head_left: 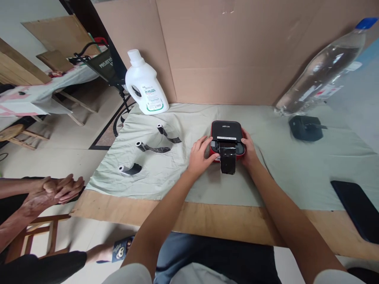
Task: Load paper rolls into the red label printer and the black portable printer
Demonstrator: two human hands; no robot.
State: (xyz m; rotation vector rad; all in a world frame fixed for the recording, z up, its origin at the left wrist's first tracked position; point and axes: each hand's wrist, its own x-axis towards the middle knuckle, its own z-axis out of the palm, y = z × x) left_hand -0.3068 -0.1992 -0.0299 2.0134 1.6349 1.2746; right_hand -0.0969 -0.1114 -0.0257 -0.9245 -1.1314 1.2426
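A small black and red label printer point(226, 129) sits on the cloth in front of me, and a strip of black paper point(227, 161) hangs out of its front. My left hand point(201, 156) grips the printer's left side, thumb near the front corner and fingers by the lid edge. On the opposite side, my right hand point(249, 150) is closed around the right edge, with some of its fingers hidden. Left of the printer lie three partly unrolled black-and-white paper rolls: a far roll point(161, 129), a middle roll point(142, 146) and a near roll point(130, 169).
A white detergent bottle point(148, 88) and a large clear plastic bottle point(322, 73) stand by the cardboard wall point(222, 51). A black object point(306, 128) and a phone point(357, 209) lie to the right. Another person's clasped hands point(56, 191) are beyond the table's left edge.
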